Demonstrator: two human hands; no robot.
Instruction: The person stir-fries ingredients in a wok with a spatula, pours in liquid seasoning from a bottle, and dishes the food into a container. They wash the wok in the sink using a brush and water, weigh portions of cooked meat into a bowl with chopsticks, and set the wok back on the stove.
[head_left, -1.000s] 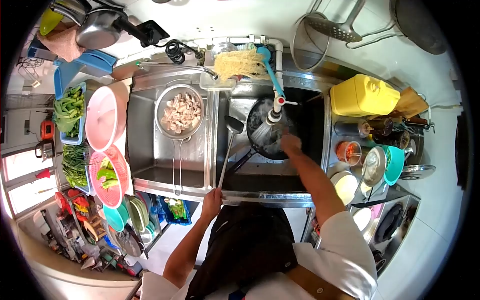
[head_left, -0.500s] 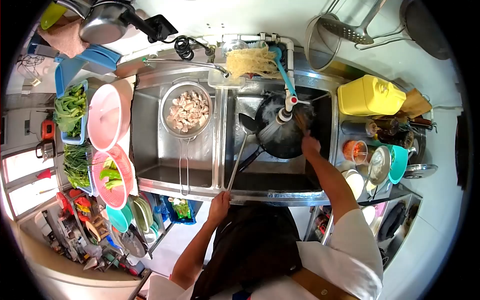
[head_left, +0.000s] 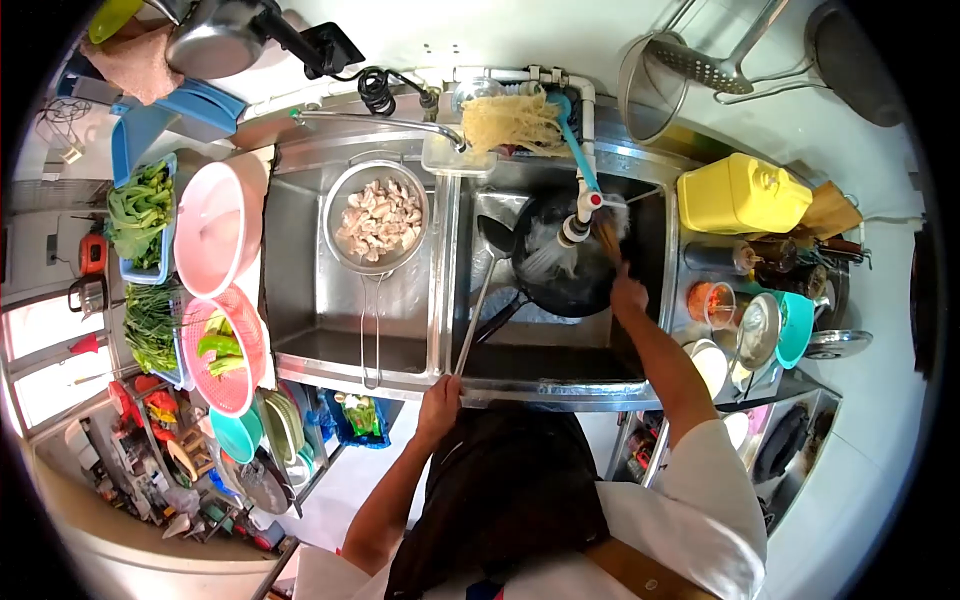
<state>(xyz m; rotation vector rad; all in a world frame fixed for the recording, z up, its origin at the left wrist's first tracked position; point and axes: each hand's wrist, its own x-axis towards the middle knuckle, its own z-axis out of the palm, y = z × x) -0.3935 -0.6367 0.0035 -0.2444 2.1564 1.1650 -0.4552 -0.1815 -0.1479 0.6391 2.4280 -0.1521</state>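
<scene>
A black wok (head_left: 565,297) lies in the right sink basin under the tap (head_left: 574,230), which runs water into it. My right hand (head_left: 628,294) is closed round a brown wok brush (head_left: 607,238), its bristles against the wok's right inner side. At the sink's front edge my left hand (head_left: 440,405) is closed on the handle end of a ladle (head_left: 495,236). The ladle's dark bowl rests beside the wok's left rim. In the left basin sits a strainer (head_left: 425,215) holding pale meat pieces (head_left: 380,220).
Left of the sink stand a pink basin (head_left: 210,230), a pink basket (head_left: 250,345) and crates of greens (head_left: 145,215). To the right are a yellow jug (head_left: 740,195), bottles and a cup of red chopped food (head_left: 710,304). Loofah-like fibre (head_left: 512,122) lies behind the taps.
My right hand and the brush have shifted slightly within the wok. The view has moved a little. My left hand keeps its place at the ladle's handle.
</scene>
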